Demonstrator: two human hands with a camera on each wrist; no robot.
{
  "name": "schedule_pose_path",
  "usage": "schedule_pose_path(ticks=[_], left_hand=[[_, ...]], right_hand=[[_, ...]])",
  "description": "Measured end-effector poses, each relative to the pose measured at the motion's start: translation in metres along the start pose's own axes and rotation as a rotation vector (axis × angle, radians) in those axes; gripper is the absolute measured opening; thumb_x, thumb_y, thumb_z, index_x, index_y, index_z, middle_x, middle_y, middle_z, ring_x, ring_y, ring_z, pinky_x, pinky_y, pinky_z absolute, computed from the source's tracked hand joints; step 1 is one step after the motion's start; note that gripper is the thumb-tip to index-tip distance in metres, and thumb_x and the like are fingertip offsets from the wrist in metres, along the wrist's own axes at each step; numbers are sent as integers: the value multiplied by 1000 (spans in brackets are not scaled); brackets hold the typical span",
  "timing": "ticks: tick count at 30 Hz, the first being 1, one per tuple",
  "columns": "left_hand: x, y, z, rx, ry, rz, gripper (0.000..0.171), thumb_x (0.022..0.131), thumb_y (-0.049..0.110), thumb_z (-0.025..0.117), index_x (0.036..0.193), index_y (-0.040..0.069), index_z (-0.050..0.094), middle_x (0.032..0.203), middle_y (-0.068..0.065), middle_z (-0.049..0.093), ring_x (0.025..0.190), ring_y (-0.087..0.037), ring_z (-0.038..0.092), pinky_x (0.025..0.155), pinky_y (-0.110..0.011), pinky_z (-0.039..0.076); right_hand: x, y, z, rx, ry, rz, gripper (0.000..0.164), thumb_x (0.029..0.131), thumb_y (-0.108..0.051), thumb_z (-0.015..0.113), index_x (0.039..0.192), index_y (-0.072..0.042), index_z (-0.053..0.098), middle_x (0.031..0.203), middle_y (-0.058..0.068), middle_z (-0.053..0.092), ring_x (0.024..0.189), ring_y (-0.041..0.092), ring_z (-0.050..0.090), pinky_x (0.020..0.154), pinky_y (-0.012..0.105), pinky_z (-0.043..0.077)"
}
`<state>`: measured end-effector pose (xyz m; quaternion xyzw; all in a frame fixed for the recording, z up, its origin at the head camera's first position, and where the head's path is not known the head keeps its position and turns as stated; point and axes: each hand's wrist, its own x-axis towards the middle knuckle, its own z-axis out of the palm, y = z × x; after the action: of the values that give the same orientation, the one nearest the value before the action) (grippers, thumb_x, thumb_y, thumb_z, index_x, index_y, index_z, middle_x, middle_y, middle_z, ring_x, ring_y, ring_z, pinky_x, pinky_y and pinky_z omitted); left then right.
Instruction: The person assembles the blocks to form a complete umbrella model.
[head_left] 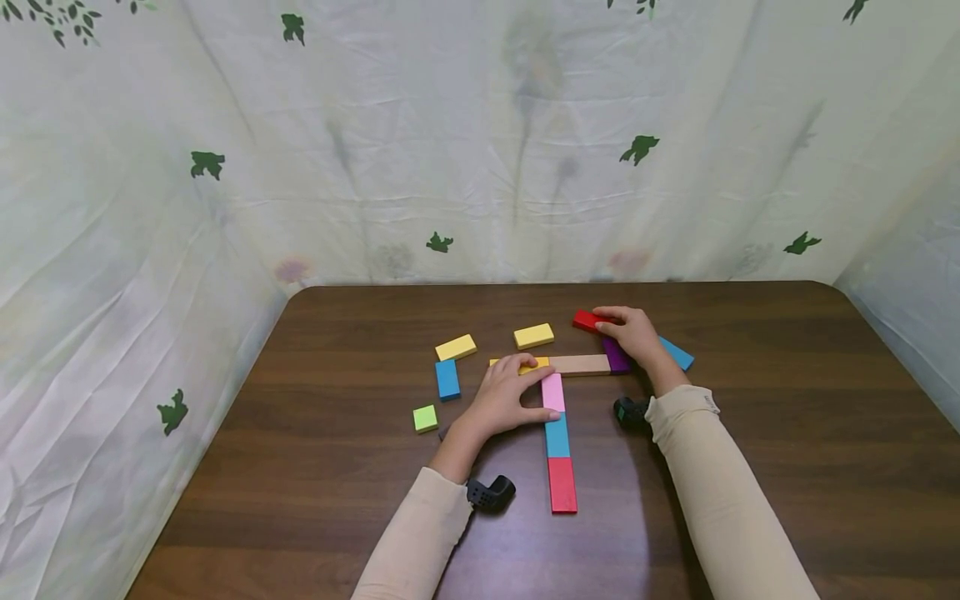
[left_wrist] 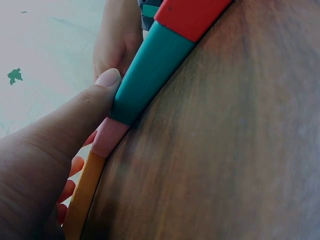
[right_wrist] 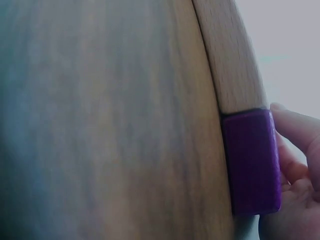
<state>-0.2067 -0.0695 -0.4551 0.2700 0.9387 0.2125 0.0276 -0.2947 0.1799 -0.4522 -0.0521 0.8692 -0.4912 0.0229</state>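
Observation:
A row of flat blocks runs toward the person: a pink block [head_left: 552,392], a light-blue block [head_left: 557,437] and a red one [head_left: 562,485]. Across its far end lie an orange-yellow block [head_left: 534,365], a plain wood block [head_left: 581,365] and a purple block [head_left: 617,357]. My left hand [head_left: 501,398] spreads over the corner, fingertips at the orange-yellow block, thumb at the light-blue block's edge. Behind the purple block, my right hand [head_left: 636,335] pinches another red block [head_left: 587,320] between thumb and fingers. In the right wrist view, the purple block [right_wrist: 252,162] hides part of that hand.
Two yellow blocks [head_left: 534,336] lie behind the row. Left of it are a blue block [head_left: 447,380] and a small green block [head_left: 425,418]. Another blue block [head_left: 677,353] sits beside the right wrist. A patterned cloth [head_left: 450,150] hangs beyond the brown table [head_left: 300,467].

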Motion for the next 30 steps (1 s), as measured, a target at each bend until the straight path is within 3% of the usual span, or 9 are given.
schedule_pose_path(ticks=[30], left_hand=[[0,2,-1,-8,-16,-31,72,70,65,59,133,32,44,127,1,37,122,-18,25,102,-49,15]], right_hand=[[-7,1,-5,52,16,20,33,89,-13,57,119,1,56,119,22,50,98,32,47,80,38,40]])
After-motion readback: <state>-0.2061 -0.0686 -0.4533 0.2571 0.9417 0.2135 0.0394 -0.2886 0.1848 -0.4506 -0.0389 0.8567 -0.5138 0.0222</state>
